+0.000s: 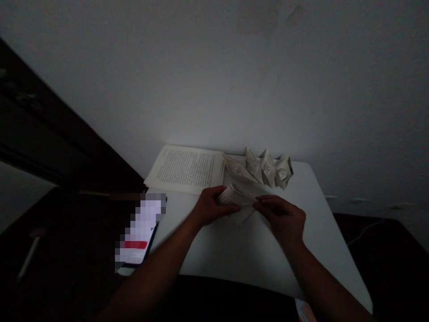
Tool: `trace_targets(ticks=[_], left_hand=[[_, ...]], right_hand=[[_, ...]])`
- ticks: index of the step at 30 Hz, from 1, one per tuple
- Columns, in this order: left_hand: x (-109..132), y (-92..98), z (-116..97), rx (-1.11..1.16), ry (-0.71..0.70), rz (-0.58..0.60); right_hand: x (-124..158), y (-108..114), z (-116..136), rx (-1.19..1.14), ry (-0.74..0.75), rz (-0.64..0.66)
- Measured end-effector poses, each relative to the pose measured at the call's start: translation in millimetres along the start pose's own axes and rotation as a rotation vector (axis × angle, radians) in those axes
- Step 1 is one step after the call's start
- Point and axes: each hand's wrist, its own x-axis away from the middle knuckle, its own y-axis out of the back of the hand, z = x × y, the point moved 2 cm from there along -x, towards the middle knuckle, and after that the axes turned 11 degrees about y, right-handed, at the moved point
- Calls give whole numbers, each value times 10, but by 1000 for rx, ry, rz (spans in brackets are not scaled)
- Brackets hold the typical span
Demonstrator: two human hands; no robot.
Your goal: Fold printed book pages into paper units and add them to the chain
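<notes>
Between my two hands, above the middle of the white table, is a folded sheet of printed paper point(236, 195). My left hand point(212, 206) grips its left side, thumb along the lower edge. The fingertips of my right hand point(279, 215) pinch its right end. Just beyond the hands stand several folded paper boats point(267, 167) in a row, made of the same kind of printed paper. To their left lies a stack of loose printed pages point(187, 167), flat on the table. The dim light hides the finer folds.
A phone point(140, 232) with a lit, blurred screen lies at the left edge of the white table point(321, 241). The wall point(214, 89) rises right behind the table. A pale cable point(363, 231) runs at the right, and a thin white stick-like object point(29, 255) is at far left.
</notes>
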Motion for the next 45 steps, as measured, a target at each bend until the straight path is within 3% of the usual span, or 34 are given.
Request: trace_targets(ticks=[3,7,12,20,29,39,45], left_hand=[[13,-44,29,-77,101,59],[2,-85,104,-5,180,89],[-16,-107,105,190,175,100],[-12,-133,100,284,188,102],[-13,-138,113,279,195,106],[-25,-152,135,246,177,84],[-23,-149,142,193,180,62]], right_hand=[[15,-5,-11,3,-18,37],[0,12,5,19,-32,74],[-13,20,5,-3,-46,101],[-3,2,-34,-5,-20,172],[-3,-16,-27,-63,-41,178],[-10,-33,-47,-96,-213,129],[-14,-39,-59,-86,-242,187]])
